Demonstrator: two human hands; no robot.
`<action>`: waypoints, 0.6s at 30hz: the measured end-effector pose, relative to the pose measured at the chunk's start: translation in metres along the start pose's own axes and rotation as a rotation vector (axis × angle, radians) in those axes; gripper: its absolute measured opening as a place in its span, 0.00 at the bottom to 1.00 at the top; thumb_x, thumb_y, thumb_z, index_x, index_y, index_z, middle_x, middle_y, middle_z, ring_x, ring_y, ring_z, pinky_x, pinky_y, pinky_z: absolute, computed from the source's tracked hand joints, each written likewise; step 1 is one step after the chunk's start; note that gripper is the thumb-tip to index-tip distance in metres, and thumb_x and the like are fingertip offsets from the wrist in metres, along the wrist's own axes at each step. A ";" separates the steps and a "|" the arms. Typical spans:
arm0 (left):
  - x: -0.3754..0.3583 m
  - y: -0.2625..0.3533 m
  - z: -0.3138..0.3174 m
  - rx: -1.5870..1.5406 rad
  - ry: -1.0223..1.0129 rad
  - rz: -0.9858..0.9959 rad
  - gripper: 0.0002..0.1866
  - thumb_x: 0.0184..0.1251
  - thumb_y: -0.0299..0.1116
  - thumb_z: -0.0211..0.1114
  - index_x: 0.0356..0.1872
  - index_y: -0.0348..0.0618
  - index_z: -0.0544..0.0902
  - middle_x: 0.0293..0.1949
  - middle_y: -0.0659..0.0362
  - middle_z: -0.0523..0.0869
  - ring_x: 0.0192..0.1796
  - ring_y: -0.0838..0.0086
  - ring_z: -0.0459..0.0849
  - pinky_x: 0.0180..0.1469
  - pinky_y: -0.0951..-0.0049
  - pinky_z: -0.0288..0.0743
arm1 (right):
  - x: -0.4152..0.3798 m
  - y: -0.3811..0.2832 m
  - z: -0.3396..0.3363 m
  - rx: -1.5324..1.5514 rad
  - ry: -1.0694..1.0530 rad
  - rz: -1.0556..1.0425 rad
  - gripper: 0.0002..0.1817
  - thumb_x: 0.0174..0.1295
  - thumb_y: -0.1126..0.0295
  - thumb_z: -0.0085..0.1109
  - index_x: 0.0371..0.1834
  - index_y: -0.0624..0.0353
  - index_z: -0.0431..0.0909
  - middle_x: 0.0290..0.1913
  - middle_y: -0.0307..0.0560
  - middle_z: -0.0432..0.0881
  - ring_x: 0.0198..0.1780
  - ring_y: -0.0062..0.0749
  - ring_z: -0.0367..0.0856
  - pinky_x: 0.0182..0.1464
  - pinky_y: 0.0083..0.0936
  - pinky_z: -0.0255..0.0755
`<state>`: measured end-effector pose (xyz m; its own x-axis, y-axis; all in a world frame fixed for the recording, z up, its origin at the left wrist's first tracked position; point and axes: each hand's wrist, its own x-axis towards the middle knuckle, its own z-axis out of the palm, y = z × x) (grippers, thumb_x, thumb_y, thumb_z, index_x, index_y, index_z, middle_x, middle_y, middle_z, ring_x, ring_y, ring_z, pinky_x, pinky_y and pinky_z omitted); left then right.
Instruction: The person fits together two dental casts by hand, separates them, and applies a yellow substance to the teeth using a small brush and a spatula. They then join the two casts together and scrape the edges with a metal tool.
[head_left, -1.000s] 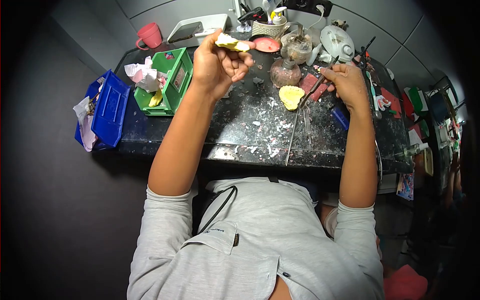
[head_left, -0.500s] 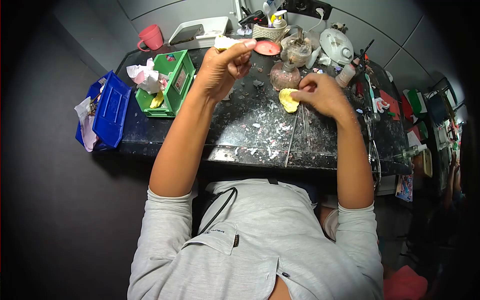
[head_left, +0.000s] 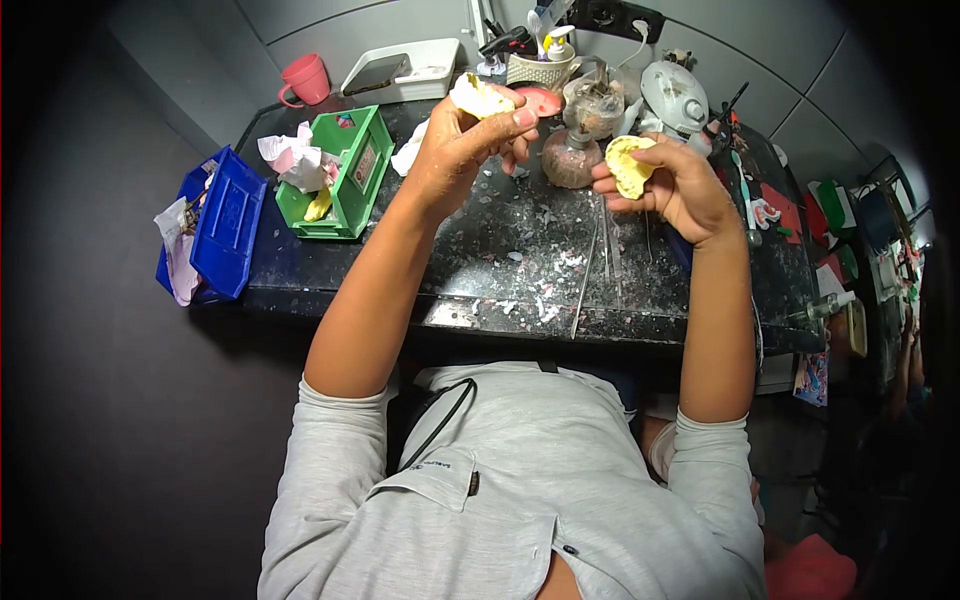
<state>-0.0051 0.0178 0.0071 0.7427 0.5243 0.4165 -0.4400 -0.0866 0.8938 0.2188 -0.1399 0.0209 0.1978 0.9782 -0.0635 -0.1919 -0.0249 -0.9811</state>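
My left hand (head_left: 462, 148) is raised over the back of the bench, closed on a pale yellow dental cast (head_left: 478, 97) with a jagged edge. On the right, my right hand (head_left: 690, 190) grips a second yellow dental cast (head_left: 628, 170), curved like an arch, between thumb and fingers. The two casts are apart, held above the bench. Close to the right hand stands a pinkish glass spirit burner (head_left: 570, 160). Thin metal instruments (head_left: 586, 275) lie on the bench below that hand.
Pale crumbs litter the black bench (head_left: 470, 265). On the left are a green bin (head_left: 362, 170) and a blue bin (head_left: 228, 225) with scraps. A pink mug (head_left: 305, 80), white tray (head_left: 430, 62) and woven basket (head_left: 540, 70) line the back. A denture (head_left: 766, 213) lies at right.
My right hand has lifted the arch-shaped cast off the bench, up and to the right. My left hand has turned and shifted slightly right, showing more of its cast.
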 end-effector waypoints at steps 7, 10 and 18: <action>-0.001 -0.010 0.000 0.034 -0.113 0.068 0.21 0.65 0.31 0.67 0.56 0.39 0.71 0.40 0.54 0.82 0.36 0.74 0.82 0.34 0.73 0.75 | -0.001 -0.004 -0.003 0.395 -0.256 -0.103 0.21 0.67 0.66 0.45 0.53 0.78 0.69 0.52 0.77 0.79 0.52 0.64 0.84 0.57 0.52 0.83; -0.009 -0.001 0.012 0.193 -0.096 0.014 0.25 0.64 0.30 0.69 0.58 0.42 0.67 0.40 0.59 0.78 0.37 0.77 0.78 0.34 0.75 0.72 | -0.005 0.000 0.014 0.357 -0.246 -0.232 0.13 0.69 0.70 0.48 0.53 0.65 0.65 0.56 0.68 0.77 0.55 0.55 0.84 0.61 0.50 0.81; -0.015 -0.018 0.018 0.176 -0.128 -0.003 0.39 0.72 0.74 0.38 0.63 0.48 0.63 0.50 0.61 0.77 0.50 0.78 0.77 0.50 0.77 0.71 | 0.002 0.021 0.055 -0.033 -0.134 -0.717 0.33 0.50 0.82 0.77 0.59 0.60 0.68 0.57 0.45 0.75 0.65 0.31 0.74 0.74 0.31 0.67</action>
<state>0.0001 -0.0036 -0.0120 0.8069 0.4136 0.4218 -0.3514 -0.2379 0.9055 0.1619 -0.1268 0.0104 0.1441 0.7732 0.6175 -0.0296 0.6271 -0.7784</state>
